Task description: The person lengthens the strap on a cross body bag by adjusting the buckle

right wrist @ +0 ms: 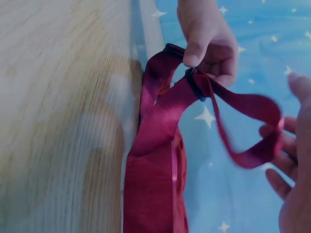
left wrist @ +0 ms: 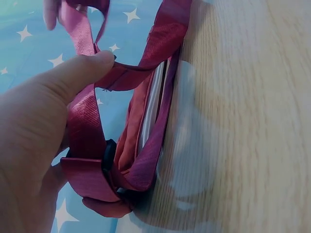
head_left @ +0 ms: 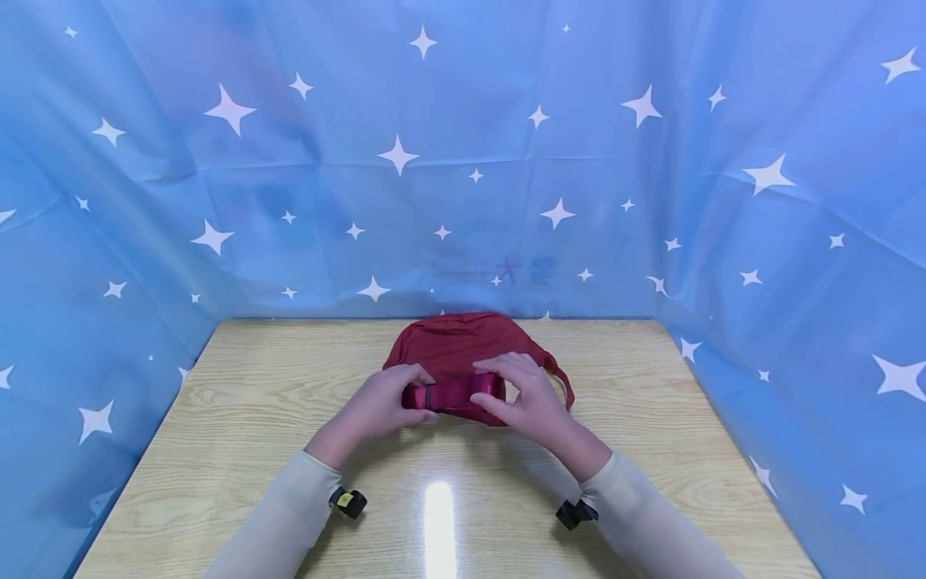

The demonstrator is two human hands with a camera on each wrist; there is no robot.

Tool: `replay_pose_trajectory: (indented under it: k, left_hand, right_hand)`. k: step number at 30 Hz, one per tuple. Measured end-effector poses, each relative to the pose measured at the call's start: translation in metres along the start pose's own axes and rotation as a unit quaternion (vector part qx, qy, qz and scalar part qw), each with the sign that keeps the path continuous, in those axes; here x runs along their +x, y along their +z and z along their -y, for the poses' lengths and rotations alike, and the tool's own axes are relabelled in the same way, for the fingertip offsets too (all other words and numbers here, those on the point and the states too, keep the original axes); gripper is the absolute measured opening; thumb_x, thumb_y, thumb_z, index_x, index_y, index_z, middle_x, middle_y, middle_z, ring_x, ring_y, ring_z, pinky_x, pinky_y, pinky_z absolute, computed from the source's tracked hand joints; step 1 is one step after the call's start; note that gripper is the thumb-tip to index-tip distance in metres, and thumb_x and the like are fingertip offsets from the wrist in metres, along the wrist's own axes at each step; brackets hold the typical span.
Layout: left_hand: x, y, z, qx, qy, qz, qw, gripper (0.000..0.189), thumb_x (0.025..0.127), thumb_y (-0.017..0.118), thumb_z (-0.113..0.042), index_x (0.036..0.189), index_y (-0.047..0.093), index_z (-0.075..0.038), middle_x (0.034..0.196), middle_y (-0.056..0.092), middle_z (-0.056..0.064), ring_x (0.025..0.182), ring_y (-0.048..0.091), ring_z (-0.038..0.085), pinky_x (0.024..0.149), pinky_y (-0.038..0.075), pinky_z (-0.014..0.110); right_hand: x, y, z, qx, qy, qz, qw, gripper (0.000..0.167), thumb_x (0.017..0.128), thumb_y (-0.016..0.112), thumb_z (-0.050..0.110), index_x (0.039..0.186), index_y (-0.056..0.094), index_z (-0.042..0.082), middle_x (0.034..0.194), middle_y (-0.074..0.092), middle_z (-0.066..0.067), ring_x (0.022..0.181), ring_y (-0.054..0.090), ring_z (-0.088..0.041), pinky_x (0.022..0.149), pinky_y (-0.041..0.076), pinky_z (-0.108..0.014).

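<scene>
A dark red fabric bag (head_left: 457,347) lies on the table in the head view. My left hand (head_left: 378,402) pinches its red strap (left wrist: 87,111) between thumb and fingers, beside a black slider buckle (right wrist: 194,85). From there a loop (right wrist: 255,104) of the strap reaches over to my right hand (head_left: 531,402). Its fingers are spread and bent around the loop's end, with the thumb apart from it in the right wrist view. Another black buckle (left wrist: 109,155) sits lower on the strap. Behind the strap, a pale strip (left wrist: 153,104) shows along the bag's side.
The wood-grain table (head_left: 275,378) extends to both sides of the bag and in front of it. Blue star-patterned cloth (head_left: 325,201) hangs behind and beside the table. A black wrist camera (head_left: 350,503) is worn on each sleeve.
</scene>
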State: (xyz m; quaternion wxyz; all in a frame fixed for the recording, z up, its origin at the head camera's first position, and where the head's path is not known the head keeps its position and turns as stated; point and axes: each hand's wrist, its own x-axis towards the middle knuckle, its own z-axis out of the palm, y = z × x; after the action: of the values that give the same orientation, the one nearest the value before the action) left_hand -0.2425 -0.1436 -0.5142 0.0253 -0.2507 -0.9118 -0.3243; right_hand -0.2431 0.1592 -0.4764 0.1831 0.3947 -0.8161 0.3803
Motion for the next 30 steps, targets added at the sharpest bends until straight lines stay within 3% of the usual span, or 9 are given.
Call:
replay_pose_trajectory:
  k: [5, 9, 16, 20, 24, 30]
  left_hand:
    - [0.0, -0.001, 0.0, -0.01, -0.011, 0.006, 0.9999, 0.046, 0.086, 0.099, -0.034, 0.121, 0.071, -0.023, 0.109, 0.07, -0.013, 0.1, 0.066, 0.008, 0.093, 0.058, 0.04]
    - [0.0, -0.001, 0.001, -0.016, -0.012, 0.006, 0.9998, 0.045, 0.086, 0.099, -0.032, 0.12, 0.071, -0.023, 0.108, 0.07, -0.014, 0.101, 0.066, 0.009, 0.094, 0.058, 0.041]
    - [0.001, -0.001, 0.003, -0.021, -0.017, 0.012, 0.9996, 0.044, 0.085, 0.1, -0.032, 0.118, 0.071, -0.024, 0.107, 0.07, -0.014, 0.101, 0.066, 0.009, 0.094, 0.057, 0.041]
    - [0.0, -0.001, 0.004, -0.017, -0.018, 0.012, 0.9996, 0.044, 0.085, 0.1, -0.033, 0.116, 0.07, -0.025, 0.105, 0.069, -0.016, 0.098, 0.065, 0.009, 0.091, 0.056, 0.04]
    - [0.001, -0.001, 0.005, -0.015, -0.017, 0.014, 0.9997, 0.044, 0.085, 0.1, -0.033, 0.116, 0.07, -0.025, 0.105, 0.069, -0.016, 0.098, 0.065, 0.009, 0.091, 0.056, 0.04]
    - [-0.001, -0.004, 0.005, -0.012, -0.019, 0.018, 0.9996, 0.044, 0.086, 0.099, -0.034, 0.117, 0.07, -0.024, 0.107, 0.07, -0.014, 0.101, 0.066, 0.011, 0.093, 0.057, 0.041]
  right_hand:
    - [-0.008, -0.006, -0.008, 0.005, 0.059, 0.012, 0.9982, 0.034, 0.101, 0.082, 0.018, 0.135, 0.074, 0.014, 0.127, 0.077, -0.003, 0.115, 0.072, -0.023, 0.104, 0.053, -0.052]
    - [-0.016, -0.012, -0.016, -0.01, 0.105, 0.038, 0.9937, 0.028, 0.106, 0.073, 0.011, 0.133, 0.072, 0.009, 0.125, 0.074, -0.006, 0.113, 0.072, -0.028, 0.099, 0.057, -0.057]
    - [-0.036, -0.008, -0.029, -0.059, 0.193, 0.126, 0.9713, 0.019, 0.099, 0.077, 0.007, 0.117, 0.075, 0.007, 0.11, 0.075, -0.003, 0.103, 0.072, -0.022, 0.09, 0.061, -0.047]
    - [-0.043, -0.001, -0.035, -0.07, 0.184, 0.158, 0.9676, 0.009, 0.099, 0.08, 0.007, 0.106, 0.076, 0.012, 0.099, 0.075, 0.005, 0.094, 0.071, -0.013, 0.085, 0.061, -0.039]
    - [-0.047, 0.002, -0.039, -0.069, 0.168, 0.153, 0.9712, 0.011, 0.102, 0.08, 0.007, 0.1, 0.079, 0.017, 0.093, 0.073, 0.012, 0.086, 0.066, -0.006, 0.079, 0.057, -0.034]
    - [-0.049, -0.003, -0.038, -0.071, 0.175, 0.139, 0.9721, 0.013, 0.102, 0.079, 0.005, 0.101, 0.082, 0.018, 0.098, 0.078, 0.008, 0.094, 0.072, -0.011, 0.085, 0.06, -0.038]
